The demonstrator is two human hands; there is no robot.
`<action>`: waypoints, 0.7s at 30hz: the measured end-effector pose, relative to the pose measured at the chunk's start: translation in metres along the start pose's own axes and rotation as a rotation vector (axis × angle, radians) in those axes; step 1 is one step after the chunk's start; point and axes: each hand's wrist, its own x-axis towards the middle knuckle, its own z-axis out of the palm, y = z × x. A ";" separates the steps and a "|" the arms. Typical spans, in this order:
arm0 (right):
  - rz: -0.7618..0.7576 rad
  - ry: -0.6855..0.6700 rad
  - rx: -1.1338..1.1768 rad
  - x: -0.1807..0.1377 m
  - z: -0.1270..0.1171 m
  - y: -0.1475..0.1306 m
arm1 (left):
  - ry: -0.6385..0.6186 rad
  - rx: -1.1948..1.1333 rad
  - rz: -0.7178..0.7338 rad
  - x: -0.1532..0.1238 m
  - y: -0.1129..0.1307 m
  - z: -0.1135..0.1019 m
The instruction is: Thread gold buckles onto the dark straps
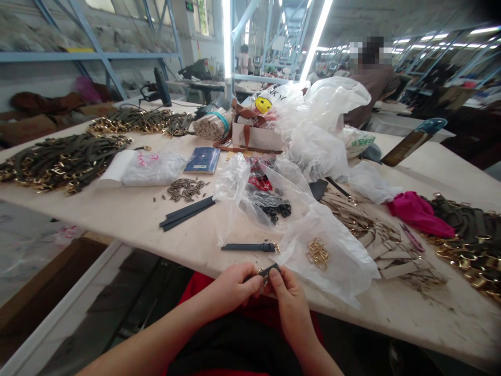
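At the table's near edge, my left hand [239,282] pinches a gold buckle [261,271] at the end of a short dark strap [271,270]. My right hand [286,287] grips the strap's other side between thumb and fingers; part of it is hidden by the fingers. Just beyond the hands lies a dark strap with a gold buckle [250,247]. Loose gold buckles [318,253] rest on a clear plastic sheet to the right. Farther left are flat dark strips [187,213] and a pile of small metal pieces [186,189].
Bundles of buckled straps [58,159] cover the left side, with more [469,245] at right. A blue booklet [202,160], plastic bags [317,130], beige straps [391,250], a magenta cloth [420,214] and a bottle [413,142] occupy the table [129,219]. A person [371,83] sits beyond.
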 end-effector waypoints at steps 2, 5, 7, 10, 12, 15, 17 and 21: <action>-0.026 0.016 -0.057 0.000 0.000 -0.003 | -0.005 -0.076 -0.043 0.002 -0.003 0.002; -0.118 0.045 -0.190 0.001 -0.002 -0.007 | 0.027 -0.145 -0.078 0.003 -0.003 0.005; -0.188 0.064 -0.279 0.000 -0.004 -0.007 | 0.042 -0.161 -0.088 0.003 -0.001 0.007; -0.257 0.081 -0.361 0.000 -0.006 -0.007 | 0.057 -0.146 -0.109 0.001 0.003 0.010; -0.248 0.073 -0.350 0.000 -0.007 -0.007 | 0.065 -0.145 -0.112 0.000 0.003 0.012; -0.182 0.053 -0.266 0.001 -0.007 -0.011 | 0.082 -0.172 -0.087 -0.001 0.001 0.014; -0.146 0.052 -0.215 0.002 -0.007 -0.013 | 0.081 -0.183 -0.069 -0.001 0.000 0.014; -0.081 0.057 -0.151 0.003 -0.006 -0.014 | 0.070 -0.179 -0.062 -0.002 0.000 0.014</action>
